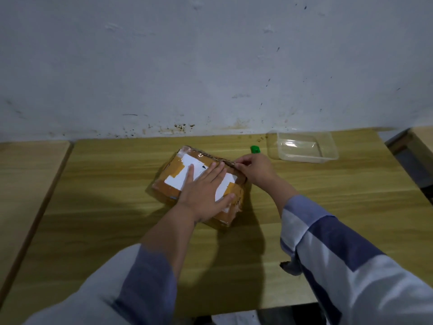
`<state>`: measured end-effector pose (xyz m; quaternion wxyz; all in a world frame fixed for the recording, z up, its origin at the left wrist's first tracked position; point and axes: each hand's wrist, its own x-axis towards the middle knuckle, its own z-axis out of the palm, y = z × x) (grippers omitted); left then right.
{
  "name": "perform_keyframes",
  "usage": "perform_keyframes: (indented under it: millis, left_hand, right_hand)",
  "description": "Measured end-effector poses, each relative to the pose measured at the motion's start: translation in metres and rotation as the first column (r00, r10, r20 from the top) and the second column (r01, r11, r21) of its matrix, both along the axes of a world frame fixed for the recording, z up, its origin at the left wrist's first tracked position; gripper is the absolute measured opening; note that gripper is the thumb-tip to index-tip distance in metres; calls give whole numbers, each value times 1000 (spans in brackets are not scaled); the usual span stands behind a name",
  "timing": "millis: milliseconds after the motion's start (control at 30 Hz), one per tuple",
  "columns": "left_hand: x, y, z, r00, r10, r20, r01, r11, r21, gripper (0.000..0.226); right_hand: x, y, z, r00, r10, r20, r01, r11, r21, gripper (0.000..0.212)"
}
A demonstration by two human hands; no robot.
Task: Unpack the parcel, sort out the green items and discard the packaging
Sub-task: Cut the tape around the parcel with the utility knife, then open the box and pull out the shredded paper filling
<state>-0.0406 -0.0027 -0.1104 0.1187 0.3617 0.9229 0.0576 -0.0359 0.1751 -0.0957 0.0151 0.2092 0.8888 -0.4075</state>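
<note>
A brown cardboard parcel [175, 171] with white labels and tape lies flat in the middle of the wooden table [117, 231]. My left hand [206, 193] presses flat on its top, fingers spread. My right hand [254, 171] pinches the parcel's far right edge with its fingertips. A small green item [255, 149] sits on the table just behind my right hand. A clear plastic container [304, 147] stands empty at the back right.
A stained white wall runs along the table's far edge. Another wooden table [28, 174] adjoins on the left across a narrow gap. A further wooden surface [421, 139] shows at the far right.
</note>
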Motion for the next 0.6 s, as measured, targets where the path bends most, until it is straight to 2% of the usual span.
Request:
perform_keyframes:
  millis: [133,233,333,433,600]
  left_hand:
    - [-1,-11,11,991,-111,-80,103,991,-90,67]
    - [12,-12,20,992,-102,-75,93,989,-116,58]
    - [31,-11,23,998,17,-55,-22,995,-93,57]
    - [50,-13,21,983,174,-53,-176,983,-42,57]
    - [69,-31,12,930,365,-42,-367,929,-38,61]
  right_hand:
    - [34,-1,-4,988,-153,2,153,988,8,13]
    - [55,-8,-5,961,-278,3,277,956,-93,10]
    - [71,-19,0,941,-338,3,334,930,-156,4]
    - [86,-40,5,938,-346,35,342,900,-270,10]
    - [103,-77,3,962,-244,123,273,845,-459,22]
